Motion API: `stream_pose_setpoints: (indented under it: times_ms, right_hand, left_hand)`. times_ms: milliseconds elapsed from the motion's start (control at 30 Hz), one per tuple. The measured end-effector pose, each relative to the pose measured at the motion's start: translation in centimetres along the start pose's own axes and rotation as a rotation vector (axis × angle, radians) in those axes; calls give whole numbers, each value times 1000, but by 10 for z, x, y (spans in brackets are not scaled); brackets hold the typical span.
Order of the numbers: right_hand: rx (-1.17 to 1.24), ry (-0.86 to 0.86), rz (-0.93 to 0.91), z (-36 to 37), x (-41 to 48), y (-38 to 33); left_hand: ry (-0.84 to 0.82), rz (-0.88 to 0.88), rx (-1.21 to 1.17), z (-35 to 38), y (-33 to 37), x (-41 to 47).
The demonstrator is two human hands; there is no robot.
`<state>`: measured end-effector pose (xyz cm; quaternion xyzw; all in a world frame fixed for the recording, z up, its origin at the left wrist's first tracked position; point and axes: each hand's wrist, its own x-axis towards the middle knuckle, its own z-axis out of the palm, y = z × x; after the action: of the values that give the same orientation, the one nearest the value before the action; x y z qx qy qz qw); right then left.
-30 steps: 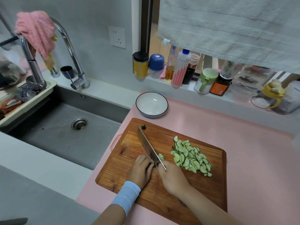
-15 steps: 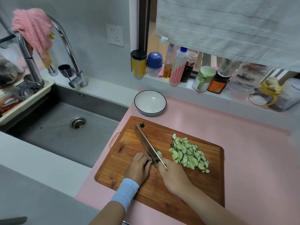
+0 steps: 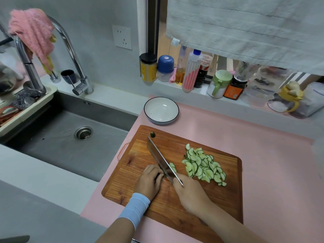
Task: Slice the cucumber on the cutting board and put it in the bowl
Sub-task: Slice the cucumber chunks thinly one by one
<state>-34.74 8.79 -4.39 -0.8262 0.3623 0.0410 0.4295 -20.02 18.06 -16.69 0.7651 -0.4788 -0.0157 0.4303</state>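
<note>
The white bowl [image 3: 161, 111] shows a bare inside on the pink counter [image 3: 263, 155], just beyond the cutting board [image 3: 138, 163]. On the board, cucumber slices [image 3: 204, 165] lie heaped right of the knife [image 3: 158, 156]. The left hand [image 3: 149, 181] sits knuckles-up, fingers curled down on the mostly hidden cucumber stub [image 3: 164, 175] beside the blade, and the right hand [image 3: 191, 192] has its fingers wrapped round the knife's handle.

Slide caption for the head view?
Left hand steadies the green cucumber stub as the right hand's steel cleaver slices it on a wooden board.
</note>
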Motion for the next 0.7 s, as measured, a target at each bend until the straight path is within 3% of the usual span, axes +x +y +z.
stream_pose_setpoints:
  times_ms: [700]
  right_hand:
    - [-3, 18, -2, 18, 27, -6]
  left_hand:
    - [12, 14, -8, 1, -2, -1]
